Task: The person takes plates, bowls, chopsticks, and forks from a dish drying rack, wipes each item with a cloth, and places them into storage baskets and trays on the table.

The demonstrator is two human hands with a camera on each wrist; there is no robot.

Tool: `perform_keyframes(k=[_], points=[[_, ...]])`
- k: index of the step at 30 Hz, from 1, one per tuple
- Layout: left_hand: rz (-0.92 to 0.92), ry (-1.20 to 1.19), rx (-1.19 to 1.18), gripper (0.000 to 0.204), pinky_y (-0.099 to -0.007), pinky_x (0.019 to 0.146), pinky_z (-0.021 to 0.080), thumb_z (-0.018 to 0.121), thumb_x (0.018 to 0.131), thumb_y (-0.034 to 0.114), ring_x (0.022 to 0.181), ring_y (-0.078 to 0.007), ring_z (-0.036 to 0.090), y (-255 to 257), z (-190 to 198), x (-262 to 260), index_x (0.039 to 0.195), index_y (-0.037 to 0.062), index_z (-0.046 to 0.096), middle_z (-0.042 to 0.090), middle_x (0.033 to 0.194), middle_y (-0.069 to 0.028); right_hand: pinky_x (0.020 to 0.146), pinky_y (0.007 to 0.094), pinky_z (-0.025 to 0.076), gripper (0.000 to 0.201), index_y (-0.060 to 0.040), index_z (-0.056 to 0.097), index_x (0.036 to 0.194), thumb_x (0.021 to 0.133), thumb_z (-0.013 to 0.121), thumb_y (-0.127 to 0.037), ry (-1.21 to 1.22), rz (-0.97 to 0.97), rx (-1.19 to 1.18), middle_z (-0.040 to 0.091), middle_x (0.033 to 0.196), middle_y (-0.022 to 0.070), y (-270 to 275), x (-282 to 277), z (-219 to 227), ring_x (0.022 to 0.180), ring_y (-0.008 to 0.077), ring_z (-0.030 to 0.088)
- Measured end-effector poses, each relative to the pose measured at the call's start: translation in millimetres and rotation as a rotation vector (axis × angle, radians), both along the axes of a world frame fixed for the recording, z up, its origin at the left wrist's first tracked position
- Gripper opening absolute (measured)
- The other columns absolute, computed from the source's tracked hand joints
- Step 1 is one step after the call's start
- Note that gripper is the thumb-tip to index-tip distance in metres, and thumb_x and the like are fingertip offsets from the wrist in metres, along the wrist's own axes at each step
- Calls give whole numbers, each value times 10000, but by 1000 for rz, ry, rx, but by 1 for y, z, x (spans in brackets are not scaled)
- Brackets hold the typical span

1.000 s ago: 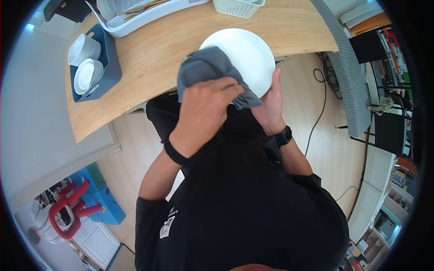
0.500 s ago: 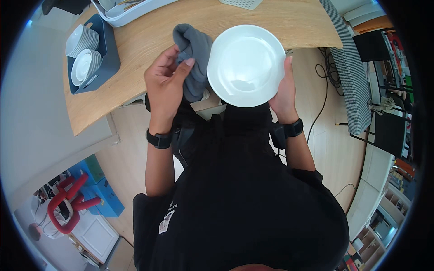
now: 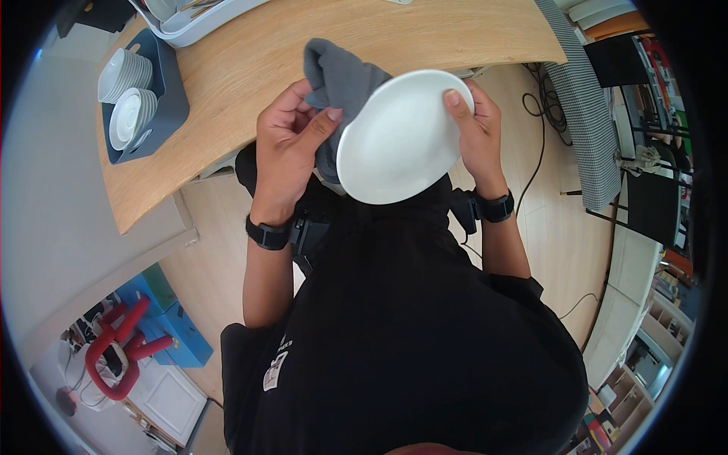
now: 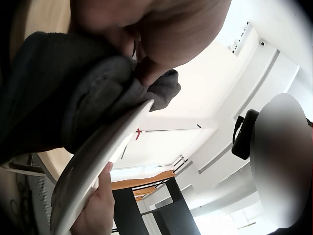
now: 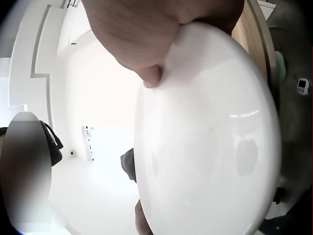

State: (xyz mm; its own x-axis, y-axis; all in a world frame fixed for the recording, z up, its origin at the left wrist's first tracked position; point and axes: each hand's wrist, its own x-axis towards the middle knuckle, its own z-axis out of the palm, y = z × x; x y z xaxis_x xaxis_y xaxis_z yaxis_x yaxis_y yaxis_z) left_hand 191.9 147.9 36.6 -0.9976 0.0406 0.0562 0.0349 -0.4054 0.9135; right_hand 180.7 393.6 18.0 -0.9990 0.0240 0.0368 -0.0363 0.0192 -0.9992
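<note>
In the head view a white round plate (image 3: 406, 144) is held tilted over the lap, near the table's front edge. My right hand (image 3: 480, 140) grips its right rim, the thumb lying on the plate's upper surface and the fingers behind it. My left hand (image 3: 292, 148) pinches a bunched grey cloth (image 3: 341, 80) between thumb and fingers, at the plate's left side. Part of the cloth goes behind the plate. From the left wrist, the cloth (image 4: 93, 93) lies against the plate's edge (image 4: 112, 134). The plate (image 5: 210, 132) fills much of the right wrist view.
On the wooden table (image 3: 250, 83), a blue-grey bin (image 3: 168, 98) at the left holds stacked white bowls (image 3: 133, 117). A white dish rack (image 3: 189, 30) stands at the back left. To the right are a checked-cloth-covered surface (image 3: 584, 129) and black cables (image 3: 546, 106) on the floor.
The left hand drew back from wiping across the plate, turning palm up with the cloth. Since then the right hand has tilted the plate, and the cloth has come against its left side.
</note>
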Motion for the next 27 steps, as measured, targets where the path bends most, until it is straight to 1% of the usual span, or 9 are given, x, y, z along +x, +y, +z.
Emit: perform_keyframes(k=[2,4,6,14,16,19,23,25,27], points=[[-83,-33,-68,347,-195,689,504,678,896,4,771,-55,618,8,4,3,1230,-25,592,686,906,-43,685,231,467,195,-17,677,973,933,665,-207,51,39,61,661,913,39,-5,3,8,813,64,582],[-133,-23,-123,343,-192,661,502,674,903,15,751,-51,621,10,2,5,1232,-26,586,692,899,-45,671,247,464,139,-13,685,930,868,717,-133,314,213,146,637,826,36,-9,3,16,767,99,584],[-198,-68,-96,321,-186,646,498,661,911,9,740,-53,625,14,3,7,1222,-26,591,696,902,-47,672,259,463,120,-11,699,870,790,762,-74,385,208,177,611,802,43,-15,6,28,736,140,585],[-347,-41,-99,351,-180,677,507,620,916,-29,825,-41,644,15,7,13,1261,-29,551,689,1020,-60,732,287,470,177,-17,731,848,730,820,-114,753,271,190,573,1025,96,-17,-1,35,862,178,574],[-463,-12,-89,351,-184,715,516,632,913,-16,853,-46,650,16,1,12,1254,-33,552,681,1068,-61,752,288,470,184,-7,727,862,742,814,-117,713,252,112,570,1049,102,-19,-1,34,871,178,572],[-465,-119,65,345,-185,746,511,638,910,-11,873,-40,642,22,6,13,1243,-37,554,673,1092,-62,783,288,469,204,11,716,889,773,798,-134,665,178,6,571,1078,107,-22,-6,31,895,174,571],[-493,-35,122,331,-192,775,506,636,909,-14,896,-49,634,22,7,11,1229,-43,559,664,1098,-58,814,284,459,265,-4,662,972,883,709,-249,561,69,-91,569,1089,96,-19,-10,16,940,175,558],[-404,22,-77,317,-202,796,507,624,908,-34,931,-65,626,25,11,14,1219,-47,561,652,1112,-56,835,281,448,270,-34,629,1006,923,662,-288,479,52,-142,552,1092,91,-18,-10,13,955,184,540],[-403,50,-109,313,-206,801,507,618,905,-48,943,-69,625,29,8,18,1214,-48,563,647,1112,-52,768,274,481,328,11,612,1060,946,641,-295,286,-82,-410,596,1076,76,-15,-10,12,903,152,579]])
